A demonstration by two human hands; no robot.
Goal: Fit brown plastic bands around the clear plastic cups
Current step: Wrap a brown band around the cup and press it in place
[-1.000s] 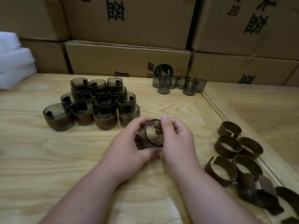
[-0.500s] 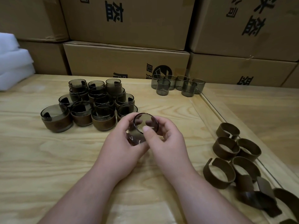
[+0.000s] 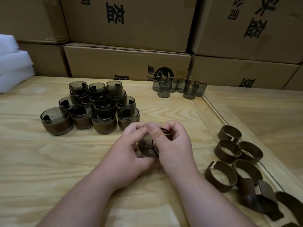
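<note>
Over the pale wooden table (image 3: pixel 49 161), your left hand (image 3: pixel 131 154) and right hand (image 3: pixel 173 145) curl around one smoky clear plastic cup (image 3: pixel 147 148), lying sideways between your fingers.

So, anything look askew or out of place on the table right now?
Mostly tidy. Only the loose brown bands at the right lie in a jumble, the nearest ones tipped over and overlapping. Banded cups and bare cups stand upright.
</note>
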